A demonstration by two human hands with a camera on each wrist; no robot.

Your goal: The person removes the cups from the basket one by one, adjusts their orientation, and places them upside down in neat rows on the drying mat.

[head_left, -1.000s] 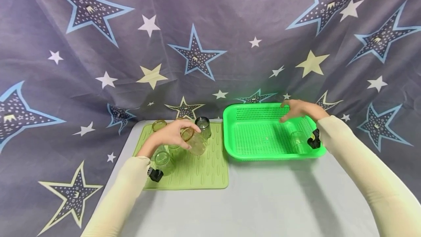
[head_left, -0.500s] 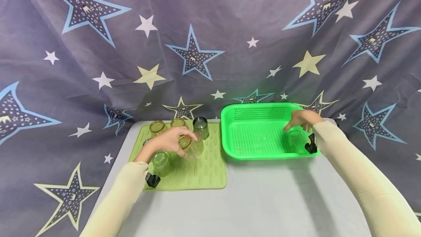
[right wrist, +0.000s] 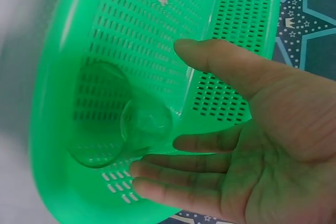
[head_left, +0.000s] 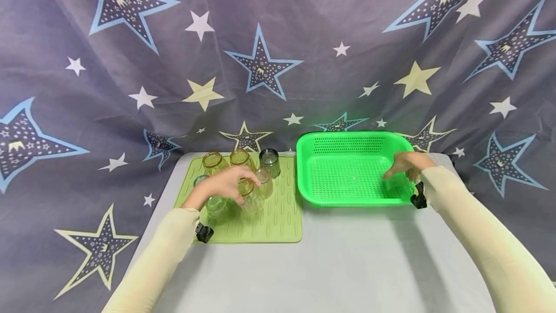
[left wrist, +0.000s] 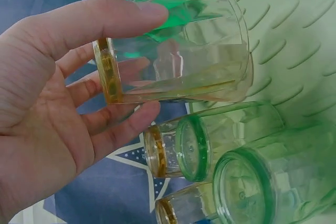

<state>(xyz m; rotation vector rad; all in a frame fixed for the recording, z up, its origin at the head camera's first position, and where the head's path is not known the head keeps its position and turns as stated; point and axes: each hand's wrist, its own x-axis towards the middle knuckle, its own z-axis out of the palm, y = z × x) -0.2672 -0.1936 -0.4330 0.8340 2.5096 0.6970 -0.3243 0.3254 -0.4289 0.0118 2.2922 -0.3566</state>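
My left hand (head_left: 229, 185) holds a clear drinking glass (left wrist: 178, 61) with an amber base, thumb on one side and fingers on the other. The glass is upside down above or on the green drying mat (head_left: 278, 228); I cannot tell if its rim touches. Right beside it stands a pinkish clear glass (head_left: 266, 188). Inside the bright green basket (head_left: 321, 203), a glass (right wrist: 149, 124) lies at the right end, tinted green by the basket. My right hand (right wrist: 262, 145) reaches in next to this glass, fingers extended and thumb apart, gripping nothing.
More upturned glasses crowd the mat: two amber ones (head_left: 214, 161) at the back, a dark grey one (head_left: 270, 162), and green-based ones (left wrist: 244, 192) below the left hand. A star-patterned curtain (head_left: 278, 62) hangs behind the white table (head_left: 330, 264).
My right hand has lowered into the basket toward the glass there. My left hand's glass has shifted slightly nearer to me, and the pinkish glass behind it now shows.
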